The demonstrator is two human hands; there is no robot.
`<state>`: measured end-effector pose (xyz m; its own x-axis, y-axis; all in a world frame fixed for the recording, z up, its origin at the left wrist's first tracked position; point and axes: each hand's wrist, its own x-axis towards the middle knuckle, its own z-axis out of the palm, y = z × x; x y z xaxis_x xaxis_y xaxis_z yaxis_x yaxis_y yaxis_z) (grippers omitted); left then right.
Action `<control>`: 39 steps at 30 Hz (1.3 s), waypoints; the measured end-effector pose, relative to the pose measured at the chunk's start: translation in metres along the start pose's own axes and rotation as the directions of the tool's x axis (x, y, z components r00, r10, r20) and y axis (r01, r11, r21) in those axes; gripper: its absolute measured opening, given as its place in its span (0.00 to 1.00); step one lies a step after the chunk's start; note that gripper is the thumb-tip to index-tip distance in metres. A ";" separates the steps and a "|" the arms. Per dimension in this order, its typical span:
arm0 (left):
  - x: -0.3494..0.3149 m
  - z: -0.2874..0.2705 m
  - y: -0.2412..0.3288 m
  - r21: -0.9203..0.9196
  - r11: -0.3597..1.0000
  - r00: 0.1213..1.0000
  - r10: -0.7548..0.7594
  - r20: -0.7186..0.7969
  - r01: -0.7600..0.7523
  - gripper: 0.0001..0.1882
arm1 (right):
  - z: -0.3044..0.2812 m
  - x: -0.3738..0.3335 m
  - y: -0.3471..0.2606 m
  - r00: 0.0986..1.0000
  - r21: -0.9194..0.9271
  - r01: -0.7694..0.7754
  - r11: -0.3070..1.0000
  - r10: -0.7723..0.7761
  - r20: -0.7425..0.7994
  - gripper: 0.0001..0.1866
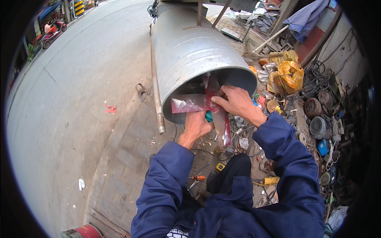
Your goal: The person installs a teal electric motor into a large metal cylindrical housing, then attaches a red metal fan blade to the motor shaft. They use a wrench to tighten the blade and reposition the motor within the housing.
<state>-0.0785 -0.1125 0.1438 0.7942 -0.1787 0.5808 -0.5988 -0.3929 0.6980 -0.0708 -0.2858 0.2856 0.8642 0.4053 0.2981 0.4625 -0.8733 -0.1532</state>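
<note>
A large grey sheet-metal cylinder (pixel 190 43) lies on its side, its round mouth facing me. At that mouth is a fan blade (pixel 186 104) with flat arms in a cross, worn red paint and bare metal. My right hand (pixel 237 102) is closed at the blade's hub, thumb across its face, fingers curled over the side. My left hand (pixel 197 126) is closed just under the left arm of the blade. A teal piece (pixel 208 116) shows beside its fingers; what they grip is mostly hidden behind the blade.
A long metal pipe (pixel 156 87) runs along the cylinder's left side. Below my hands lie an orange-handled screwdriver (pixel 197 177), a yellow tape measure (pixel 220 166) and a yellow power tool (pixel 271 181). Yellow bags (pixel 289 75), cables and motor parts (pixel 317 127) crowd the right.
</note>
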 end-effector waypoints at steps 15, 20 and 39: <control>0.000 -0.005 0.004 -0.019 0.999 0.999 -0.040 0.034 0.041 0.21 | -0.004 -0.006 0.000 0.990 -0.028 0.136 0.990 -0.135 0.048 0.20; 0.000 -0.004 0.004 0.014 1.000 0.999 -0.025 0.024 0.025 0.21 | -0.002 -0.010 0.001 1.000 -0.019 -0.016 1.000 0.017 0.024 0.13; -0.001 0.003 -0.007 0.037 0.999 1.000 0.019 -0.012 -0.019 0.21 | 0.003 -0.002 0.004 0.986 -0.039 0.164 0.986 -0.165 -0.016 0.12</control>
<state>-0.0748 -0.1120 0.1369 0.7811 -0.1753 0.5992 -0.6095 -0.4224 0.6709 -0.0706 -0.2893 0.2816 0.7728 0.5397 0.3339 0.5902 -0.8046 -0.0656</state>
